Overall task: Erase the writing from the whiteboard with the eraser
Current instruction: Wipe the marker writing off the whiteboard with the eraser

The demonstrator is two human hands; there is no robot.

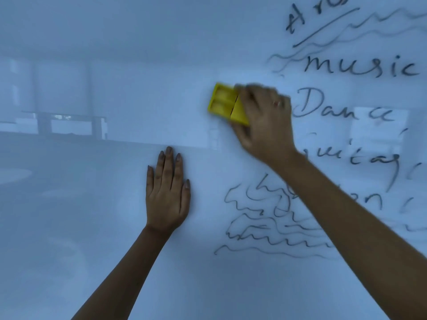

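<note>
The whiteboard [92, 227] fills the whole view. Black handwriting [360, 66] covers its right side: words such as "music" and "Dance", with wavy scribbles [261, 227] below. My right hand [265, 121] grips a yellow eraser [225, 103] and presses it flat on the board, just left of the word "Dance". The hand is blurred by motion. My left hand [167, 192] lies flat on the board with fingers together, lower and to the left of the eraser, holding nothing. My right forearm hides part of the lower words.
The glossy left half of the board carries no writing and shows faint reflections of a room [69, 121].
</note>
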